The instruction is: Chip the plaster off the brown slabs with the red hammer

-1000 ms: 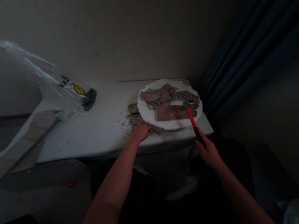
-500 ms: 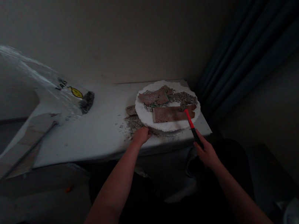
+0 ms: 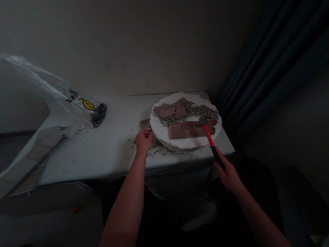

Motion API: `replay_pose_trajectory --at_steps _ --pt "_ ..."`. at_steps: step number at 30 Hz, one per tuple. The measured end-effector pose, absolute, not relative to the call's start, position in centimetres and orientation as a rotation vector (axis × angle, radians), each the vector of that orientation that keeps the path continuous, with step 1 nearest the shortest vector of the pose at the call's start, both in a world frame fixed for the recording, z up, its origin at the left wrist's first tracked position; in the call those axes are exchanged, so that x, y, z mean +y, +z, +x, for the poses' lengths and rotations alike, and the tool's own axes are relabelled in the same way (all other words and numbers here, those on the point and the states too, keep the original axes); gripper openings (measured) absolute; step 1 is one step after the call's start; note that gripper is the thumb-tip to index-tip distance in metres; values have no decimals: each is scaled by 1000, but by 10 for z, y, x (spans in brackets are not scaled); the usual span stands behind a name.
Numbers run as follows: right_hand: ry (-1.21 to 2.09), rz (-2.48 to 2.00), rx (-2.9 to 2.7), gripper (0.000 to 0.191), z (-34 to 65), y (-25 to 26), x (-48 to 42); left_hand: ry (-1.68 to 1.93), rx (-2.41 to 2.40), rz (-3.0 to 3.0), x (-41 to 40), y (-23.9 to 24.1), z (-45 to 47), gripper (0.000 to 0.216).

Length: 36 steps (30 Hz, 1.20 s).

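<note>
My right hand point(image 3: 228, 175) is closed round the black grip of a small hammer point(image 3: 209, 138) with a red handle. The hammer's head rests on a brown tile piece point(image 3: 187, 129) lying on a round white foam disc point(image 3: 165, 129). More broken brown pieces point(image 3: 172, 109) and grey rubble point(image 3: 202, 111) lie on the disc's far half. My left hand point(image 3: 144, 139) sits on the white tabletop point(image 3: 106, 144) just left of the disc, fingers curled over the debris and a small tile fragment point(image 3: 145, 123) there; whether it grips anything I cannot make out.
A clear plastic bag point(image 3: 65, 99) with a yellow mark and dark grit lies at the table's back left. Long pale boards point(image 3: 19, 166) stick out over the left edge. A wall stands behind, and dark curtains point(image 3: 267, 50) hang at the right. The floor below is dim.
My left hand has left the disc's front rim and shifted left and away onto the debris beside it. The hammer stays on the tile piece.
</note>
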State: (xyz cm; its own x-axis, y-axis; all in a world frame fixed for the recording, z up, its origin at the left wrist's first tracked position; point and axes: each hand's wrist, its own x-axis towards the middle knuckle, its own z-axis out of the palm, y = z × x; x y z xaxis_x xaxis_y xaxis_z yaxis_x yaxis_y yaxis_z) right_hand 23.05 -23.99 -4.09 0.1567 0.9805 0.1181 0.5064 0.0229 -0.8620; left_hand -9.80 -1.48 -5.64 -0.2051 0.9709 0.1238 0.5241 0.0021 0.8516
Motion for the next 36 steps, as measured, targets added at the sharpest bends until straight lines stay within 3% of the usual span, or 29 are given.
replay_pose_trajectory --at_steps 3,11,21,36 --pt "725 -1600 -1464 63 231 -43 -240 1357 1518 1452 -15 -45 -73 24" --pt "738 -1606 -1474 64 233 -41 -241 1221 1107 1684 -29 -35 4 20" --pt "780 -1631 -1481 63 240 -43 -241 908 1104 2017 -13 -39 18 12" --pt "789 -1627 -1500 64 240 -44 -242 898 1160 2135 -4 -38 21 20"
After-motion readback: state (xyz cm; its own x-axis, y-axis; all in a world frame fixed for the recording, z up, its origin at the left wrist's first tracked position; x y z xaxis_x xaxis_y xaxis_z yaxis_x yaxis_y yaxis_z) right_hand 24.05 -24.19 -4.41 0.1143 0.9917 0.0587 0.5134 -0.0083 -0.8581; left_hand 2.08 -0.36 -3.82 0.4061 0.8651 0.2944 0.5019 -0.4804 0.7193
